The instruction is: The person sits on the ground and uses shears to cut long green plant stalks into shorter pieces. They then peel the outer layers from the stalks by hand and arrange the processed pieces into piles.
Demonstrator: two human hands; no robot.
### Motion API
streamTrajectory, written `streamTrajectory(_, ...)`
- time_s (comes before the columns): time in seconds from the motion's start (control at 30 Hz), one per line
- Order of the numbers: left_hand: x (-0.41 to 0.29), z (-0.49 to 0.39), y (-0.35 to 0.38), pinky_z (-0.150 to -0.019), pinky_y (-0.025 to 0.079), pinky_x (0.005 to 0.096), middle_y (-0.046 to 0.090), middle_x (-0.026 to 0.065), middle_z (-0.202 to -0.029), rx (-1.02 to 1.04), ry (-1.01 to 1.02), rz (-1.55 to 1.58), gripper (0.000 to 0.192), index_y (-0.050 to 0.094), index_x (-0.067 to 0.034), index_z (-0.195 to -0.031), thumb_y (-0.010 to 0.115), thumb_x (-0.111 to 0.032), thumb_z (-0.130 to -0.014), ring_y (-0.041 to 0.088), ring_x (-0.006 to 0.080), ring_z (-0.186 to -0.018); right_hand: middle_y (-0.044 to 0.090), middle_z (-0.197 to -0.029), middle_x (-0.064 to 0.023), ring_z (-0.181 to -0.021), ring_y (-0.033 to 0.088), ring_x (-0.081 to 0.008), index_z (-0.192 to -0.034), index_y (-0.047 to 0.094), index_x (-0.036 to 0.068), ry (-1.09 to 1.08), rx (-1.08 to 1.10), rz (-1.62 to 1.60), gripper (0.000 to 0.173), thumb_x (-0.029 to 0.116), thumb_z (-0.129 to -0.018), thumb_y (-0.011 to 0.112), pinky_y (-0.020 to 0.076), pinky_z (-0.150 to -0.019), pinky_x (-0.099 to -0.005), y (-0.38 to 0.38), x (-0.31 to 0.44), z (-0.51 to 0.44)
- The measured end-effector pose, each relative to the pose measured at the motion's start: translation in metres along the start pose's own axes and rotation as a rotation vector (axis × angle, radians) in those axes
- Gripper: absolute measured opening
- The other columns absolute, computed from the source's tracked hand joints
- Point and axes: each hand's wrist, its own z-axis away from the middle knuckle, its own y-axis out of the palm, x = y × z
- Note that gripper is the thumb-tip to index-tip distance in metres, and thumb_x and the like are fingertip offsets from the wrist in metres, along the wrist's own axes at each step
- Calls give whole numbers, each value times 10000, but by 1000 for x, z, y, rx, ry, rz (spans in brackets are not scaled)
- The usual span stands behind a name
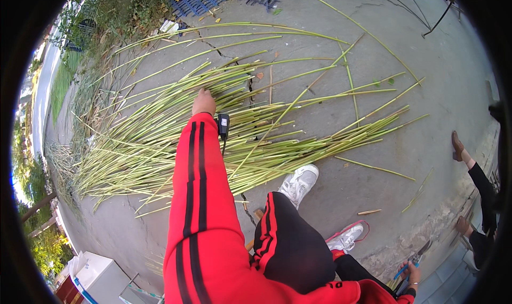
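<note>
A broad pile of cut green plant stalks [160, 140] lies on the concrete before me. My left hand [204, 102], at the end of the outstretched red sleeve, touches the upper part of the pile; its fingertips are hidden, so a grip cannot be made out. A small black device [223, 125] with a cable shows beside that wrist. At the lower right, away from the pile, my right hand [411, 273] is closed around the blue handles of pruning shears [421, 251]. Their metal blades point up and to the right.
Loose stalks [378, 168] lie right of the pile, near my white shoes [299, 184]. Blue plastic grating [200, 0] and shrubs [124, 8] border the far side. Another person's legs [478, 184] show at right. A white box [100, 276] stands at lower left. Cracks [251, 88] run through the concrete.
</note>
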Motion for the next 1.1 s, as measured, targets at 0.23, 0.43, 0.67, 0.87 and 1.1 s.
streamTrajectory(0.23,-11,25,-19,-869,422,427,564,91,-1100,-33,84,-263,195,630,-117,-991,514,-139,-836,541,278,-1039,610,-792,-125,-706,615,-250,-875,563,-20,47,-209,75,246,223,-847,586,549,-664,-421,6,0,5)
streamTrajectory(0.43,-45,-9,-17,-940,358,470,555,52,-1129,-343,414,-194,165,643,-153,-956,567,-213,-822,500,283,-1096,603,-780,-130,-699,613,-260,-877,562,-18,61,-215,48,259,234,-831,599,546,-659,-427,16,8,5)
streamTrajectory(0.67,-39,22,-5,-906,383,418,550,74,-1021,-64,366,-120,145,643,-133,-897,627,-215,-778,508,273,-1041,599,-773,-128,-711,607,-269,-919,547,-16,29,-119,28,264,226,-828,602,531,-654,-427,16,4,5)
streamTrajectory(0.87,-36,123,23,-811,404,398,566,38,-923,-228,472,-77,107,637,-136,-806,570,-144,-723,522,246,-930,597,-754,-131,-688,602,-285,-907,554,-24,60,-68,5,268,227,-827,601,520,-657,-427,14,5,-2)
streamTrajectory(1.1,-61,128,26,-725,442,421,600,99,-829,-228,445,419,212,619,-60,-767,633,-270,-798,552,313,-819,601,-766,-132,-698,608,-284,-901,555,-24,41,-142,70,235,198,-833,586,530,-665,-432,17,6,-5)
